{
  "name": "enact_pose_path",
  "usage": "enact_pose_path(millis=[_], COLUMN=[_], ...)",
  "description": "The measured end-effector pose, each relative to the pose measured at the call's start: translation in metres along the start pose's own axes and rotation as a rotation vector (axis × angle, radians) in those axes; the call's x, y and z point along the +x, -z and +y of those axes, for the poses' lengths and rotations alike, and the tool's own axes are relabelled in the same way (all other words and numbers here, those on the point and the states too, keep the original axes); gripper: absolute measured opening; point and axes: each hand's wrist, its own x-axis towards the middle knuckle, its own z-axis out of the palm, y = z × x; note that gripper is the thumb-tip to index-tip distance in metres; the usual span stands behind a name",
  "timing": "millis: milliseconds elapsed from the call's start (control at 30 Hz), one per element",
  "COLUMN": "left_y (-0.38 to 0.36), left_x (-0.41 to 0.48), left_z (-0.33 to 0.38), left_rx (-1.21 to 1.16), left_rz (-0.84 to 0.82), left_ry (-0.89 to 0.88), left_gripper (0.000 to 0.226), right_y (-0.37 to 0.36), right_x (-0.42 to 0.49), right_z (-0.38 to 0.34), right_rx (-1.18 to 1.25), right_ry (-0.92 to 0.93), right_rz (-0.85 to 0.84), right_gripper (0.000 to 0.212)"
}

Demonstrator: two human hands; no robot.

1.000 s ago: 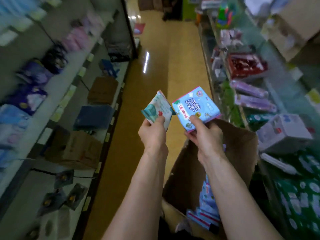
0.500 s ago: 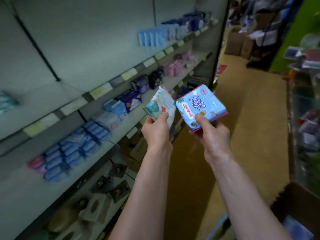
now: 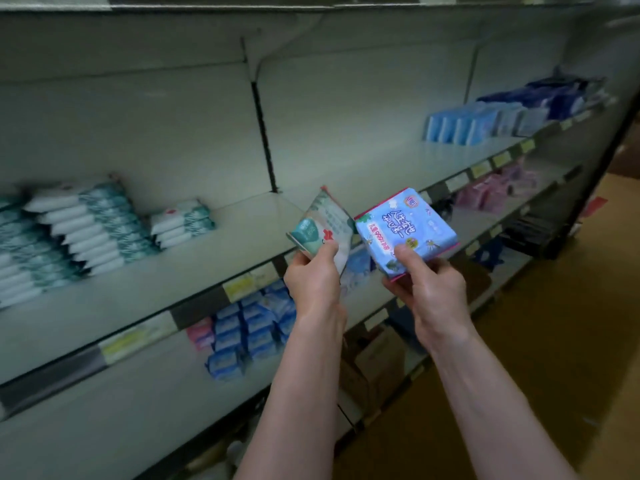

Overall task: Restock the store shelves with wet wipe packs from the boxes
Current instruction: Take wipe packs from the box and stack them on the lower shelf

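Head swung round to face the shelf (image 3: 239, 237); both packs stayed in hand. Left hand (image 3: 313, 277) fingers pinched the green pack (image 3: 323, 225) at its lower edge. Right hand (image 3: 431, 289) fingers clamped the blue pack (image 3: 407, 228) at its near corner. Both were held just in front of the shelf. Packs looked light, soft, slick; probably best gripped across the flat faces.

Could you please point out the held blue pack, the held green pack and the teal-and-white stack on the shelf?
held blue pack (image 3: 405, 230): head view, middle of printed front.
held green pack (image 3: 323, 223): head view, middle of its front.
teal-and-white stack (image 3: 93, 226): head view, middle of the pile.
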Motion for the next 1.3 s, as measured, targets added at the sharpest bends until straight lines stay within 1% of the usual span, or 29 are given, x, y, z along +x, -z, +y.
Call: enact_pose_path(millis=[133, 233, 367, 567, 733, 800, 933, 1133, 1233, 1300], left_y=[0.008, 0.013, 0.016, 0.008, 0.013, 0.021, 0.042, 0.065, 0.071, 0.074], left_x=[0.036, 0.065, 0.103, 0.152, 0.171, 0.176, 0.187, 0.203, 0.214, 0.221], left_z=[0.014, 0.026, 0.039, 0.053, 0.058, 0.060, 0.069, 0.086, 0.096, 0.102], left_rx=[-0.048, -0.003, -0.023, -0.045, -0.105, -0.117, -0.121, -0.145, -0.153, -0.147], left_rz=[0.104, 0.203, 0.262, 0.435, 0.543, 0.596, 0.691, 0.700, 0.658, 0.627], left_ry=[-0.038, -0.093, -0.133, -0.181, -0.222, -0.239, -0.261, -0.280, -0.281, -0.279], left_gripper=[0.020, 0.023, 0.014, 0.006, 0.009, 0.007, 0.011, 0.012, 0.014, 0.015], right_y=[-0.038, -0.064, -0.101, -0.144, -0.172, -0.186, -0.213, -0.254, -0.270, -0.280], right_x=[0.024, 0.045, 0.075, 0.126, 0.155, 0.161, 0.179, 0.211, 0.223, 0.229], right_z=[0.016, 0.030, 0.039, 0.044, 0.063, 0.073, 0.092, 0.118, 0.125, 0.128], right_rx=[-0.013, -0.040, -0.045, -0.102, -0.169, -0.203, -0.310, -0.504, -0.597, -0.657], right_ry=[-0.059, -0.115, -0.193, -0.258, -0.332, -0.366, -0.422, -0.474, -0.469, -0.446], right_rz=[-0.104, -0.176, -0.274, -0.448, -0.614, -0.650, -0.718, -0.752, -0.755, -0.761], right_gripper=[0.008, 0.011, 0.008, 0.007, 0.008, 0.008, 0.011, 0.017, 0.022, 0.020])
